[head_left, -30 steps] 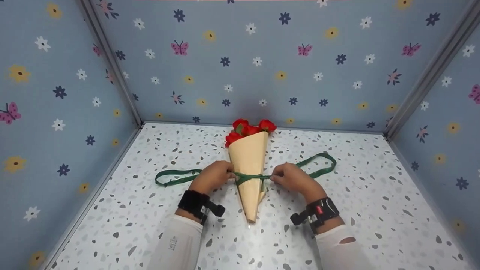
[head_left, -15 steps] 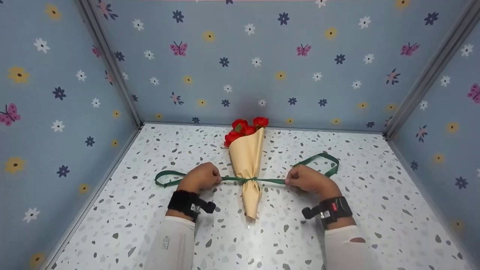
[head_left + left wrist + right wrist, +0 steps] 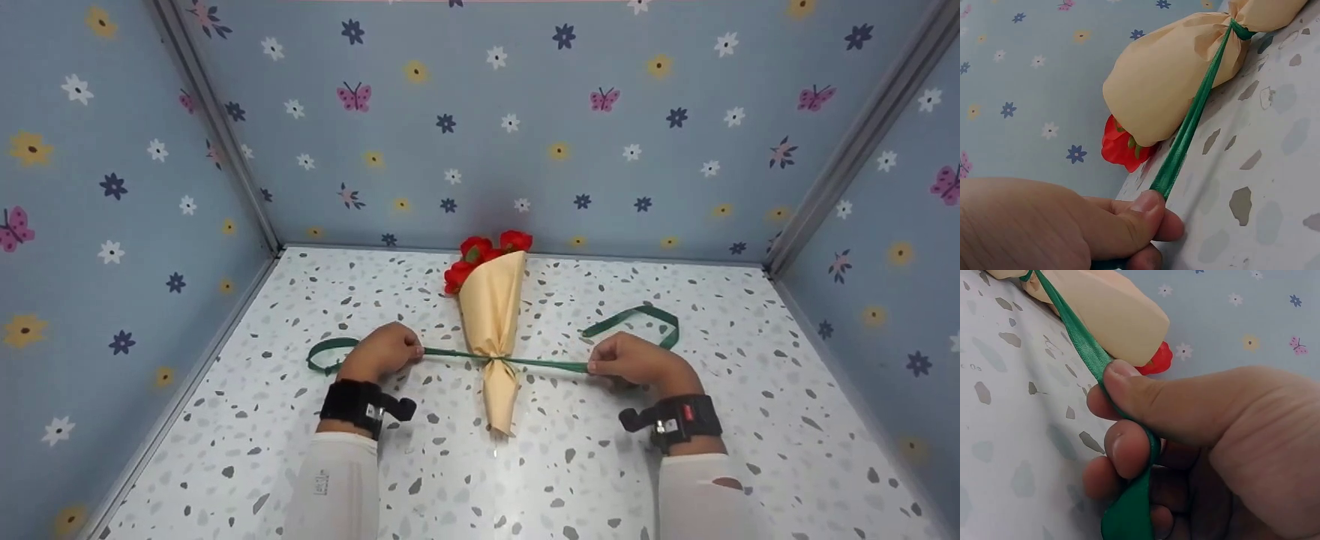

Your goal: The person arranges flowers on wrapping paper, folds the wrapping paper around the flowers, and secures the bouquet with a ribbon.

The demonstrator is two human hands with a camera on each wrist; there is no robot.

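A bouquet of red flowers [image 3: 476, 251] lies on the table, wrapped in a cone of tan paper [image 3: 491, 300]. Round the cone's lower part runs a green ribbon [image 3: 551, 364], cinched tight so that the paper gathers into folds. My left hand [image 3: 382, 352] pinches one end of the ribbon between thumb and forefinger, left of the bouquet. On the other side my right hand [image 3: 634, 360] pinches the opposite end, its fingers curled round it in the right wrist view. Both stretches are taut; loose ribbon trails beyond each hand.
The speckled white table [image 3: 570, 465] is enclosed by blue flowered panels at the back [image 3: 480, 112], left and right. The flower heads lie close to the back panel. A camera strap [image 3: 352, 409] sits on each wrist.
My hands have moved apart, the left one leftward and the right one rightward. The ribbon has tightened and squeezed the paper into a narrow waist.
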